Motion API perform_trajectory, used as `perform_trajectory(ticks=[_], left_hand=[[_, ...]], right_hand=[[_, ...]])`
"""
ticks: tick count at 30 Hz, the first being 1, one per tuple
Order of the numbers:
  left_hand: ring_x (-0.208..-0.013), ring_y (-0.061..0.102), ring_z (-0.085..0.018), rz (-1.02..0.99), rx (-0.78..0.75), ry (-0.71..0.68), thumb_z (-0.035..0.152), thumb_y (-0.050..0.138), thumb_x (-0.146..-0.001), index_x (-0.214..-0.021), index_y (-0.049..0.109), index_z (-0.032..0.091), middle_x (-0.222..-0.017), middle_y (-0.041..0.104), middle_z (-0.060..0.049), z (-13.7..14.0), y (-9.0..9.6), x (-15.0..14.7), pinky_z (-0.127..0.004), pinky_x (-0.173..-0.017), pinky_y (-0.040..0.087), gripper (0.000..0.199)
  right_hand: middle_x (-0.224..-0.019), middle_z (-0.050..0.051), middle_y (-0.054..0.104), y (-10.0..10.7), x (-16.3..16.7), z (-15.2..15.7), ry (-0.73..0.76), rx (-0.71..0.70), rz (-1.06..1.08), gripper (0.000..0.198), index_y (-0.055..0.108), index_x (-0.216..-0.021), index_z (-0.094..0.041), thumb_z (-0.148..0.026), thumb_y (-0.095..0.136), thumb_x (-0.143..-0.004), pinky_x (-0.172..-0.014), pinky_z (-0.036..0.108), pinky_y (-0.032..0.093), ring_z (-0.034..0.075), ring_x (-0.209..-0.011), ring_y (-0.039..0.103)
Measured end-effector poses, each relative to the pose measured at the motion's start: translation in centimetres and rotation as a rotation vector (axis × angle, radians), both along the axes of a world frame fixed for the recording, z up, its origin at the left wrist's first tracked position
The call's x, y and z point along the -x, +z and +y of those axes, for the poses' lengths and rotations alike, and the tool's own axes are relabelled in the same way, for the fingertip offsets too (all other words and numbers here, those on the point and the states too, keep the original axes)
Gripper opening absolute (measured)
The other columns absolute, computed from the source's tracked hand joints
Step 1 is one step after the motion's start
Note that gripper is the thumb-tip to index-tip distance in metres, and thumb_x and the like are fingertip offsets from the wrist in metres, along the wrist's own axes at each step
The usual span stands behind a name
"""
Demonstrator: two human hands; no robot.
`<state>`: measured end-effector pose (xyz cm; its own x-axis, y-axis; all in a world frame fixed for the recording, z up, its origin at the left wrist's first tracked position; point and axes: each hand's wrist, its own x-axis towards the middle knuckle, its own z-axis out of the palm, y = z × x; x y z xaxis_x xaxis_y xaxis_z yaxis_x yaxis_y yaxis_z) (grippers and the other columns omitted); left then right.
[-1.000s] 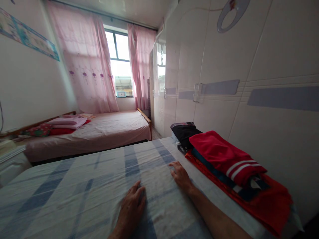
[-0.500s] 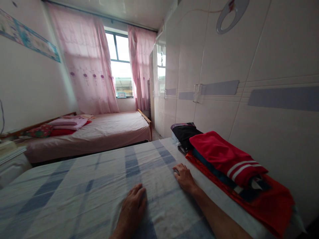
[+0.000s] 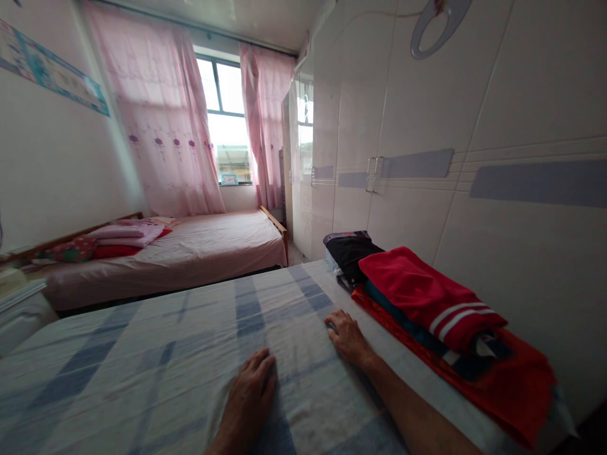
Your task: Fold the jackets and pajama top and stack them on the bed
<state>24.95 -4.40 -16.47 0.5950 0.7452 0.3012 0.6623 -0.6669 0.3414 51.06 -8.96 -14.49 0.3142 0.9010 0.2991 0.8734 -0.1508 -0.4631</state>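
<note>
My left hand (image 3: pixel 251 387) lies palm down on the blue-and-white checked bed sheet (image 3: pixel 190 354), its fingers stretched forward and nothing held. To its right, my right hand (image 3: pixel 346 336) also rests on the sheet, open, with the fingers slightly bent and holding nothing. Just beyond my right hand, along the right edge of the bed, lies a row of folded clothes. A red garment with white stripes (image 3: pixel 422 291) is on top. Beneath it are a dark teal piece (image 3: pixel 403 322) and an orange-red garment (image 3: pixel 515 385). A black folded garment (image 3: pixel 351 256) sits at the far end.
White wardrobe doors (image 3: pixel 417 114) line the right side, close behind the clothes. Across a gap stands a second bed (image 3: pixel 218 240) with folded pink bedding (image 3: pixel 123 237). Pink curtains (image 3: pixel 156 126) hang by the window. A white cabinet (image 3: pixel 23 309) is at the left.
The view has shifted very slightly. Both hands stay in place on the sheet, and the clothes have not moved.
</note>
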Motion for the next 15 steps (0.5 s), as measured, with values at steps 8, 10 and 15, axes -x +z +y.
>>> perform_trajectory(ticks=[8, 10, 15], left_hand=[[-0.123, 0.048, -0.02, 0.019, -0.005, -0.005, 0.018, 0.043, -0.086, -0.116, 0.06, 0.017, -0.131, 0.055, -0.009, -0.1, 0.1, 0.1, -0.035, -0.105, 0.037, 0.035], [-0.122, 0.048, -0.02, 0.01, -0.007, -0.016, 0.019, 0.043, -0.086, -0.116, 0.061, 0.017, -0.13, 0.055, -0.009, 0.0, 0.1, 0.0, -0.036, -0.105, 0.037, 0.034], [-0.121, 0.049, -0.021, -0.008, -0.01, -0.019, 0.018, 0.043, -0.086, -0.114, 0.061, 0.017, -0.129, 0.056, -0.009, 0.0, 0.0, 0.1, -0.037, -0.104, 0.038, 0.034]], right_hand=[[-0.105, 0.007, 0.061, -0.2, -0.1, -0.1, 0.009, -0.038, 0.002, 0.026, 0.064, -0.095, -0.019, -0.014, 0.047, -0.075, -0.086, 0.031, 0.037, 0.019, -0.103, 0.053], [-0.103, 0.007, 0.062, -0.5, -0.1, -0.1, 0.008, -0.057, 0.001, 0.026, 0.064, -0.093, -0.019, -0.014, 0.048, -0.074, -0.086, 0.032, 0.039, 0.02, -0.102, 0.054], [-0.098, 0.006, 0.066, 0.5, -0.5, 0.1, -0.001, -0.167, -0.005, 0.028, 0.065, -0.092, -0.019, -0.012, 0.045, -0.075, -0.086, 0.028, 0.043, 0.017, -0.097, 0.059]])
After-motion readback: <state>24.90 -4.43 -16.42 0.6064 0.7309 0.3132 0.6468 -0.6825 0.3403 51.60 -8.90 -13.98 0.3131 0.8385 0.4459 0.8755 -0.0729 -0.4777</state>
